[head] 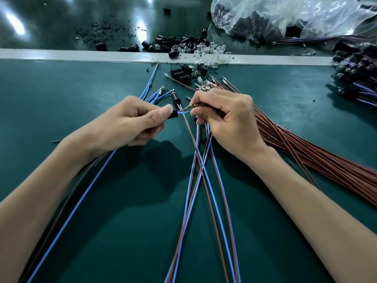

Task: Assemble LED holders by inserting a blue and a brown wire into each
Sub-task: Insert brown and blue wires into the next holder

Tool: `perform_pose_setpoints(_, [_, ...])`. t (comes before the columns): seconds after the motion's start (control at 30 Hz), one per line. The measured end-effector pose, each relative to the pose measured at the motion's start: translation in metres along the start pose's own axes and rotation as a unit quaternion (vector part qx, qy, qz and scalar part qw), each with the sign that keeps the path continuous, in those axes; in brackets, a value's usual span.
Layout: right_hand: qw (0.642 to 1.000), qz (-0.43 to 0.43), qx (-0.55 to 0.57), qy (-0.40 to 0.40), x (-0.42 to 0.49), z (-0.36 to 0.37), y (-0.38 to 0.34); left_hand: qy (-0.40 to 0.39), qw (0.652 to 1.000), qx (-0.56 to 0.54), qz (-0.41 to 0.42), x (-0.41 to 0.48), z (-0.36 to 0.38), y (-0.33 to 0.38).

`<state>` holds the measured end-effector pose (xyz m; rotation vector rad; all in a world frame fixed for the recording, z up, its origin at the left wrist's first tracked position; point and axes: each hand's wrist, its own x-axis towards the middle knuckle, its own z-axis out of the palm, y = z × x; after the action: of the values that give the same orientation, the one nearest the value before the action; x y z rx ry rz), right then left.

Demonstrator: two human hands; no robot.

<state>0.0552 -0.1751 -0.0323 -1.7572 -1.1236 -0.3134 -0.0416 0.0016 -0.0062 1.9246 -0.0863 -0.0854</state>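
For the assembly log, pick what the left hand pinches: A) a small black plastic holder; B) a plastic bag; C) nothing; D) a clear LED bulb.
A: the left hand pinches a small black plastic holder, a thin blue wire at its tip.

Two hands: a left hand and a right hand. Two holders close by: one black holder pinched in the left hand, a second holder just beyond. About three blue wires and three brown wires run from the right hand's grip. Roughly five loose blue wires. The brown wire bundle, scattered holders and clear LEDs are too many to count. One plastic bag.
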Motion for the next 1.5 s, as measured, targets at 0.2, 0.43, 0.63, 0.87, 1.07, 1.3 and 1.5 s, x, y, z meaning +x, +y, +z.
perform_pose_setpoints(0.2, [0.999, -0.021, 0.002, -0.033, -0.001, 0.0, -0.002, -0.047, 0.997, -0.015, -0.058, 0.0, 0.004, -0.001])
perform_pose_setpoints(0.43, [0.999, -0.002, 0.019, -0.043, -0.001, 0.0, -0.004, -0.048, 0.997, -0.01, -0.058, 0.001, 0.006, -0.003])
perform_pose_setpoints(0.63, [0.999, -0.005, 0.006, -0.035, -0.001, 0.001, -0.005, -0.023, 0.999, -0.012, -0.045, 0.002, 0.009, -0.001])
perform_pose_setpoints(0.87, [1.0, 0.002, -0.021, -0.012, -0.002, 0.001, -0.004, 0.047, 0.997, -0.039, -0.039, 0.004, 0.009, -0.006])
perform_pose_setpoints(1.07, [0.999, -0.025, -0.033, -0.03, -0.003, 0.001, -0.004, 0.042, 0.999, -0.015, -0.02, 0.004, 0.013, -0.006])
perform_pose_setpoints(1.3, [0.999, -0.025, -0.016, -0.014, -0.003, 0.001, -0.003, 0.05, 0.998, -0.024, -0.032, 0.004, 0.009, -0.007])
perform_pose_setpoints(1.5, [0.998, -0.041, -0.037, -0.021, -0.003, -0.001, -0.001, 0.033, 0.999, -0.031, -0.02, 0.005, 0.009, -0.009])
